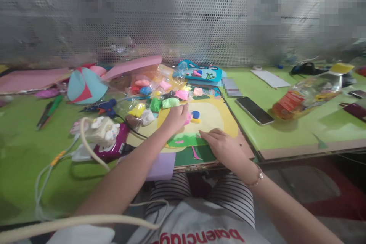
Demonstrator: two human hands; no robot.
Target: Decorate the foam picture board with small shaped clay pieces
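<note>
A craft board (217,120) with yellow and green shapes lies in front of me on the table edge. My left hand (175,117) rests on its upper left part, fingers curled around a small pink clay piece (188,117) beside a blue and yellow clay bit (196,116). My right hand (221,144) lies on the green strip of the board, fingers pressed together and flat, holding the board down. Several small bags of coloured clay (160,97) sit just beyond my left hand.
A black phone (254,110) and a bagged bottle (309,93) lie on the green table at right. A glue gun (104,107), scissors (48,111), pink paper sheets (31,80), cables (57,160) and a white-and-magenta object (107,137) crowd the left. A perforated metal screen (183,15) stands behind.
</note>
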